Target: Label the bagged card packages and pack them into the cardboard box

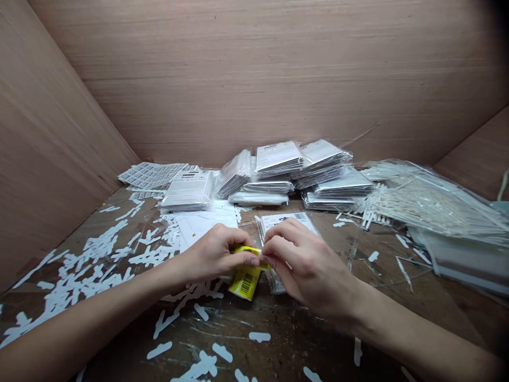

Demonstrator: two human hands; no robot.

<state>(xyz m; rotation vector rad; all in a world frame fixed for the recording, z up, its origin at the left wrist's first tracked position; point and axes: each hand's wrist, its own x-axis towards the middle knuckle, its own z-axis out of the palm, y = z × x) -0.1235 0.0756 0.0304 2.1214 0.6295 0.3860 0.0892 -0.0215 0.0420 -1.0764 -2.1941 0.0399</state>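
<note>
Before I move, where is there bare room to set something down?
Likely the mostly bare strip of table between the right forearm and the clear bag. Crowded: left, with white scraps; back, with stacked packets.

No word or number can be read; the print is too small or blurred. A yellow label (237,285), above the middle of the surface (294,345), shows a black barcode (247,283). Just beyond it, a clear-wrapped packet (284,219) bears another barcode (300,216) near its far edge. Toward the surface's far left corner, sheets (153,175) carry rows of small dark printed blocks. Beside them, a wrapped pack (189,191) shows fine print. Along the far edge, piled packs (278,156) carry faint grey lines.
</note>
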